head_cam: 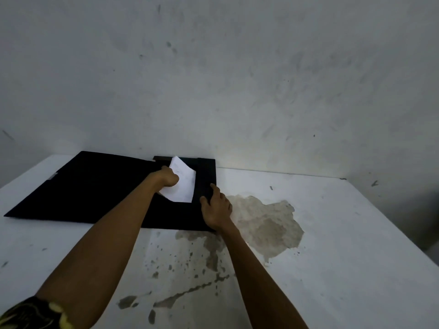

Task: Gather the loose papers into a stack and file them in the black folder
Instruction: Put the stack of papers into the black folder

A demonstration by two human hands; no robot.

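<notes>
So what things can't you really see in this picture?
- Papers: head view; faint marks too small and dim to read, and the sheet count is unclear. The left hand and the black folder flaps cover the lower edges.
- Left hand's grip: fingers hidden under the papers.
- Right hand: whether it presses or lifts the flap is unclear.
- Folder's small tag at left: too small and blurred.

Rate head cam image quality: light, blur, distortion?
Head view: dim, flat light; black folder reads as a featureless dark mass; papers are the brightest patch, print illegible. Left hand and right hand slightly soft. Wide-angle bowing curves the table edges.
</notes>
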